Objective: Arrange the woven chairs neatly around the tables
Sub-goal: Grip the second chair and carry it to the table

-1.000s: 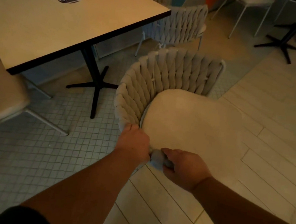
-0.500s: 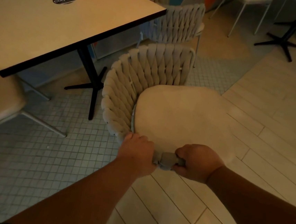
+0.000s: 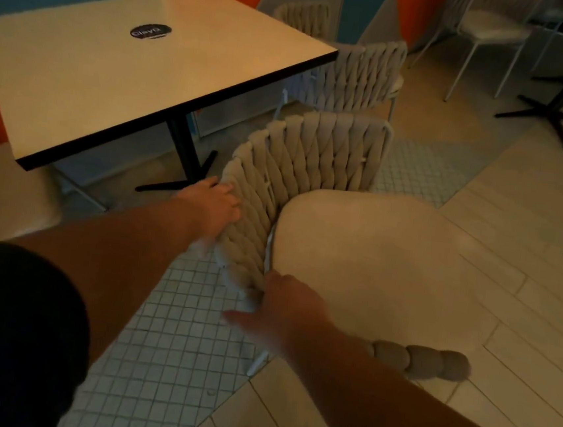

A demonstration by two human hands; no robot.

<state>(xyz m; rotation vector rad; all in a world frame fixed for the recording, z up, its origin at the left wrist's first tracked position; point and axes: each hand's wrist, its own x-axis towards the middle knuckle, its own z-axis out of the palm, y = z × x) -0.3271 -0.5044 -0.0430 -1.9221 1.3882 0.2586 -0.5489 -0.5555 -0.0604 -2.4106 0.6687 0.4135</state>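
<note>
Standing just beyond the left hand (image 3: 213,206), the table (image 3: 122,70) awaited the chair (image 3: 313,154), angled between both hands. That hand pressed flat on its outer back; the right hand (image 3: 286,312) lay spread on the weave's near end, clasping nothing. I judged it mid-turn; next needed a squaring push tableward.

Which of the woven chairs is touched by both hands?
The nearest woven chair: the left hand and right hand rest on its curved back. The other woven chairs stand farther, untouched.
</note>
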